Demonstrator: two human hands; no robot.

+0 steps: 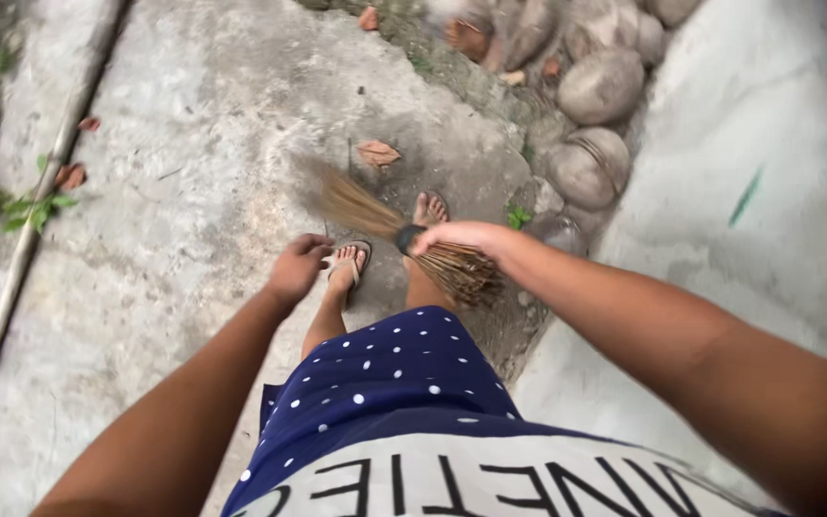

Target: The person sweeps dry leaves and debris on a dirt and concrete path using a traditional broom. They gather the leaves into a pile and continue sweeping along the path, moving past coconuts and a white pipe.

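Note:
My right hand grips a short stick broom at its dark binding. The thin brown bristles fan out to the upper left, blurred, over the concrete ground, and the cut stick ends jut out below my hand. A dry brown leaf lies just beyond the bristle tips. My left hand hangs loosely curled beside my left foot and holds nothing. My feet in sandals stand on the concrete below the broom.
Several round coconut husks are piled at the top right beside a pale concrete slab. A long pale pole lies along the left with small green plants and more dry leaves.

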